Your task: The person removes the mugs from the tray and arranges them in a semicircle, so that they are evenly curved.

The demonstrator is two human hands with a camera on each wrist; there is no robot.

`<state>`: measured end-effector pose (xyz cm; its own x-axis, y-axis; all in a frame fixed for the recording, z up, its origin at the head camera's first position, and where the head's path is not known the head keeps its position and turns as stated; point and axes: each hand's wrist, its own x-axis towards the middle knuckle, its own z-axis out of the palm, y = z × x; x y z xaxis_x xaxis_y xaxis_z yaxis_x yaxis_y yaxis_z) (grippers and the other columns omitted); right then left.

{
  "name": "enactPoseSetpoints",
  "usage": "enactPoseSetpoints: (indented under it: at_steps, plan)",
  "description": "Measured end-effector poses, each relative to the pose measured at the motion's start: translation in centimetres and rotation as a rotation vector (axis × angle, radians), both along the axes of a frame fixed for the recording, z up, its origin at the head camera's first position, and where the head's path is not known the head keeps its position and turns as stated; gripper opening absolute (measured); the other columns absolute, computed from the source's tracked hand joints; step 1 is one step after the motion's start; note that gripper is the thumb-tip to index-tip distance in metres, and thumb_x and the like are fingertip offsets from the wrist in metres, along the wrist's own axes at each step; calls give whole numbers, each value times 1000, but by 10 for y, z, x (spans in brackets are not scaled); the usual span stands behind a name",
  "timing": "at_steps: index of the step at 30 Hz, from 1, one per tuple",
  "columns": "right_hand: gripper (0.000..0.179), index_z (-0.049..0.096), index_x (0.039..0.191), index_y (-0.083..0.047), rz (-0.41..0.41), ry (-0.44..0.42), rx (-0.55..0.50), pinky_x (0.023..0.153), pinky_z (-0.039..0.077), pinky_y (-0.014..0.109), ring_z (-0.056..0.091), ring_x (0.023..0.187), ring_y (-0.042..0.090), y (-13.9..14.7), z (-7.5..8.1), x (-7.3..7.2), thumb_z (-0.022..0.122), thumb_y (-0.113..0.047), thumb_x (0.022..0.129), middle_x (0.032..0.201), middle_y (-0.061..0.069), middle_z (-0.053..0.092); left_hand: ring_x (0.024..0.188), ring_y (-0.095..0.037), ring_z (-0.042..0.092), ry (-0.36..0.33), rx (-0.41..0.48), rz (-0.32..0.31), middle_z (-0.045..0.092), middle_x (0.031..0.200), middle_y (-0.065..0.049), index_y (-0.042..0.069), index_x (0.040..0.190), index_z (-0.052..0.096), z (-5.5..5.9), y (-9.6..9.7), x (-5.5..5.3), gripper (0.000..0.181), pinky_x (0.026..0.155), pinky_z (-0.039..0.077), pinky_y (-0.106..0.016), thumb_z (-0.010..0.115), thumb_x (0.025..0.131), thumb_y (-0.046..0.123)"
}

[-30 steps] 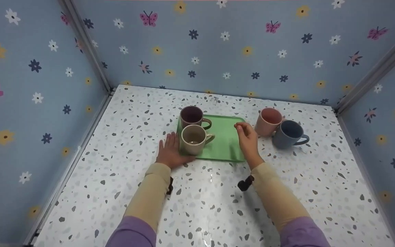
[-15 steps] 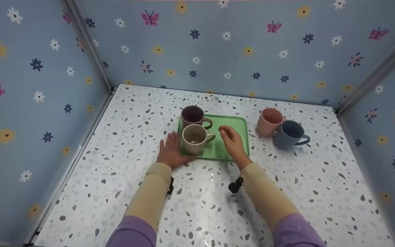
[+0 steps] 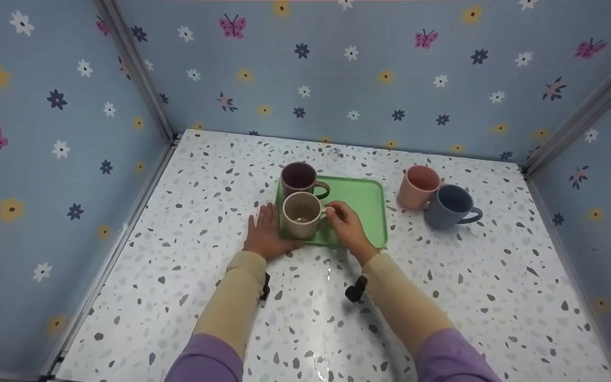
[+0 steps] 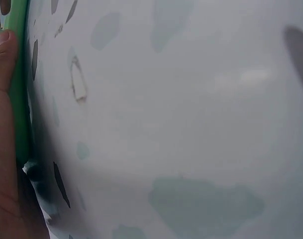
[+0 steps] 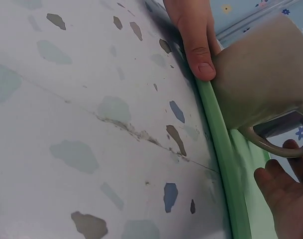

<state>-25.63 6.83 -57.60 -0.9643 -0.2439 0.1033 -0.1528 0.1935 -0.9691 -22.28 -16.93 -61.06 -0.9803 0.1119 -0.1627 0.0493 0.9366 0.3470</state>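
Observation:
A beige mug (image 3: 301, 217) stands upright on the left part of a green tray (image 3: 366, 191), its handle pointing right. My right hand (image 3: 348, 228) has its curled fingertips at that mug's handle (image 5: 275, 148), which shows large in the right wrist view. My left hand (image 3: 265, 233) lies with fingers spread along the tray's left edge. Its thumb (image 5: 203, 67) rests on the tray's front rim, beside the mug's base. Directly behind the beige mug is a dark plum mug (image 3: 298, 180), also on the tray with its handle to the right.
Right of the tray, a pink mug (image 3: 419, 187) and a blue-grey mug (image 3: 447, 207) stand close together on the speckled table (image 3: 305, 318). Blue walls (image 3: 337, 69) with flowers and butterflies enclose the table at the back and both sides.
My right hand has moved left over the tray, from its right edge to the beige mug's handle. My left hand and all the mugs have stayed in place.

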Motion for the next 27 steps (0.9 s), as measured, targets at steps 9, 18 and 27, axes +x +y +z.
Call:
enactPoseSetpoints:
  at_steps: [9, 18, 27]
  plan:
    - [24, 63, 121, 8, 23, -73, -144, 91, 55, 46, 65, 100, 27, -7, -2, 2, 59, -6, 102, 113, 20, 66, 155, -34, -5, 32, 31, -2, 0, 168, -20, -1, 161, 0, 6, 2, 1, 134, 123, -4, -55, 56, 76, 86]
    - [16, 66, 112, 5, -21, -85, -144, 89, 57, 46, 67, 97, 29, -8, -4, 1, 60, -6, 101, 106, 10, 67, 155, -34, -4, 28, -7, -9, 0, 168, -20, -1, 161, 0, 9, 2, 1, 132, 123, -2, -56, 55, 77, 86]
    - [14, 67, 110, 3, -65, -107, -141, 88, 58, 41, 66, 93, 20, -4, -2, 2, 62, -6, 100, 104, 9, 68, 156, -33, -6, 6, -7, -1, -1, 168, -18, 0, 161, -2, 7, 1, 1, 133, 123, -5, -55, 54, 77, 87]
